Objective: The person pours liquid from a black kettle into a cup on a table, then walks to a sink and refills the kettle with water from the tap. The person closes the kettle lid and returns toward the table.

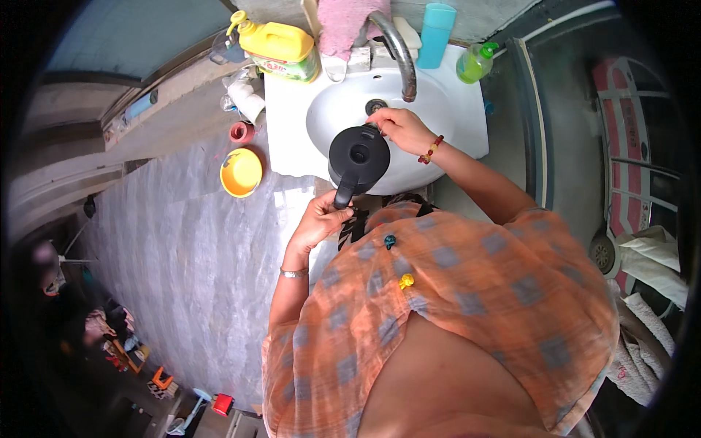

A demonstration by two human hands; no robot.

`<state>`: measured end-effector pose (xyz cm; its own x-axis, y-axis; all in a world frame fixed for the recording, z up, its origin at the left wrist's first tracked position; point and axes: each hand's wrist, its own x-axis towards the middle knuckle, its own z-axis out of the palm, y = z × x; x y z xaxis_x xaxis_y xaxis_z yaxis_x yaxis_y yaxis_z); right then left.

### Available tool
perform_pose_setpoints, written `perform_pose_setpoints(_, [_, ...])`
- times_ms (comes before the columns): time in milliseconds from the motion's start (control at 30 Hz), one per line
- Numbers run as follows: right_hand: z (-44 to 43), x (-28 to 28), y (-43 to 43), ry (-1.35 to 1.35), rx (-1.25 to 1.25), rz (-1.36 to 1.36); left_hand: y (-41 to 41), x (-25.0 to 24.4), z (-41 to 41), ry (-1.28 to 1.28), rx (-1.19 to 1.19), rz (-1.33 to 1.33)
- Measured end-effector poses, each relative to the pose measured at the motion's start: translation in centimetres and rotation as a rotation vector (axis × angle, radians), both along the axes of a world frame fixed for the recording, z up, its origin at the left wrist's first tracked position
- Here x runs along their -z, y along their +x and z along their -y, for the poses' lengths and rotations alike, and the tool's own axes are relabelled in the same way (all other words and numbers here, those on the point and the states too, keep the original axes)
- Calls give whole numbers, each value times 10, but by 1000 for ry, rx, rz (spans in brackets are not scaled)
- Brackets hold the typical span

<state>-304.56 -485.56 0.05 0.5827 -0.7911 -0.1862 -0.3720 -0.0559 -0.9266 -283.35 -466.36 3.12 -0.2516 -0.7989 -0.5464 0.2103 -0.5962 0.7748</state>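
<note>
A black kettle (pixel 358 159) with a closed lid is over the front of the white washbasin (pixel 465 131). My left hand (pixel 323 219) grips its black handle (pixel 345 189) at the basin's near edge. My right hand (pixel 402 128) is at the kettle's far side, by the spout, with fingers bent and pointing left. Whether those fingers pinch something small there is hidden. Just beyond them lies the drain (pixel 375 106). A curved metal faucet (pixel 402 55) arches over the bowl, its outlet a little beyond my right hand; no water shows from it.
A yellow jug (pixel 285 49), pink cloth (pixel 350 24), turquoise bottle (pixel 436 35) and green pump bottle (pixel 475 63) line the basin's back. Left of the basin, a yellow bowl (pixel 241 172) and red cup-like container (pixel 241 132) stand low down. A wall (pixel 504 142) runs close on the right.
</note>
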Motion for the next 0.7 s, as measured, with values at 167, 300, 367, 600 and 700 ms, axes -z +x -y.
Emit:
perform_pose_setpoints(167, [6, -5, 6, 197, 2, -14, 3, 4, -5, 5, -54, -39])
perform_pose_setpoints(300, [5, -18, 26, 159, -58, -62, 20, 18, -17, -27, -82, -111])
perform_pose_setpoints(367, [1, -33, 42, 139, -74, -82, 31, 8, -20, -37, -90, -86])
perform_pose_setpoints(600, [-13, -57, 123, 240, -191, 47, 91, -8, -56, -67, -249, -182])
perform_pose_setpoints(700, [-19, -51, 170, 247, -264, 128, 126, -26, -75, -59, -293, -139])
